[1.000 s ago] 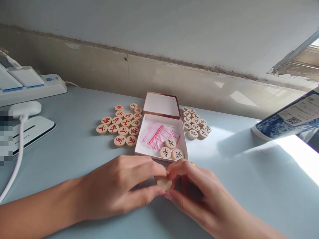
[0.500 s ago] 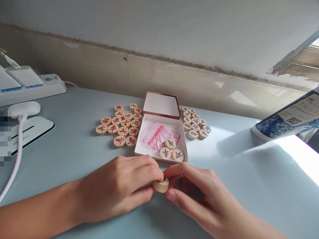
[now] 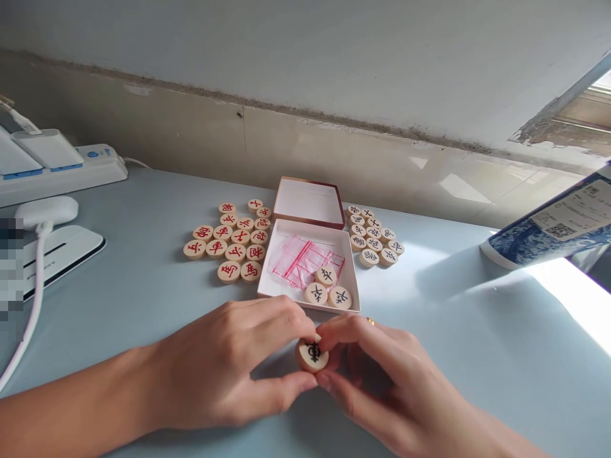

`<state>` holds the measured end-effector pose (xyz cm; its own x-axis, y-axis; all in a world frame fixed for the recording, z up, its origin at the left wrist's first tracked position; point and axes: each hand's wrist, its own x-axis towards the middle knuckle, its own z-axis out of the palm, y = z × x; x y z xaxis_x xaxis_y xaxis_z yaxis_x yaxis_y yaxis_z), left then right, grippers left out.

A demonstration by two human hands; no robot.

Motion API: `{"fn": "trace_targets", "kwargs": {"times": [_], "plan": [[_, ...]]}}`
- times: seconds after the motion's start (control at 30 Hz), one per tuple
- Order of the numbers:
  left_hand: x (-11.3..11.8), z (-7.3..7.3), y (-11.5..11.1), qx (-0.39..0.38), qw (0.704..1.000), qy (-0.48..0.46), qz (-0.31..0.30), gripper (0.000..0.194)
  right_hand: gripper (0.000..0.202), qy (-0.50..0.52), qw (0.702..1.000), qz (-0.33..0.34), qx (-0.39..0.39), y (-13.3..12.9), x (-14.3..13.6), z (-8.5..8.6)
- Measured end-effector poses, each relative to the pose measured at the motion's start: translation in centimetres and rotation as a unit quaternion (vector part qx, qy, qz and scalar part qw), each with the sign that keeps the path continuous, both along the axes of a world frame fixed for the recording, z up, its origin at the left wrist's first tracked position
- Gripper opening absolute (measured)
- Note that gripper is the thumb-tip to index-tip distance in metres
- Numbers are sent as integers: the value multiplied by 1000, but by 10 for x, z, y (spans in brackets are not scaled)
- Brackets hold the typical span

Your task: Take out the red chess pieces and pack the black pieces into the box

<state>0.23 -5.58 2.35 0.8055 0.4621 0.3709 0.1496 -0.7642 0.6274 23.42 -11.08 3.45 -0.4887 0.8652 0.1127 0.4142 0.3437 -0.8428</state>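
A round wooden piece with a black character [image 3: 312, 355] is pinched between both hands in front of the box, its marked face tilted up toward me. My left hand [image 3: 238, 362] grips it from the left with thumb and fingertips. From the right, my right hand [image 3: 382, 369] holds its edge with thumb and index finger, a ring on one finger. Just beyond, the white box [image 3: 357, 280] holds a pink-and-white plastic packet [image 3: 296, 257] and three black-marked pieces [image 3: 316, 293].
Several red-marked pieces [image 3: 235, 252] lie left of the box; several black-marked ones [image 3: 373, 244] lie right. Behind stands the box lid [image 3: 309, 200]. A power strip [image 3: 102, 162] and white cable [image 3: 35, 305] are at left, a blue cylinder [image 3: 520, 238] at right.
The held piece has tilted so its black character now shows. My left thumb has moved right to the piece's lower edge, and my right fingers have closed onto it.
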Motion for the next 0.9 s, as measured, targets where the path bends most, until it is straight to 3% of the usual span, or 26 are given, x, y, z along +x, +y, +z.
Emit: {"fn": "trace_targets", "kwargs": {"times": [0.4, 0.57, 0.63, 0.73, 0.9], "plan": [[-2, -2, -1, -6, 998, -15, 65, 23, 14, -27, 999, -13, 41, 2, -1, -1], [1, 0, 2, 44, 997, -54, 20, 11, 4, -33, 999, 9, 26, 2, 1, 1], [1, 3, 3, 85, 995, -53, 11, 8, 15, -40, 999, 8, 2, 1, 1, 2], [0, 9, 2, 148, 989, -29, -9, 12, 26, -44, 999, 9, -26, 1, 0, 3], [2, 14, 1, 181, 983, -23, -25, 18, 22, -40, 999, 1, -27, 4, -3, 6]]}}
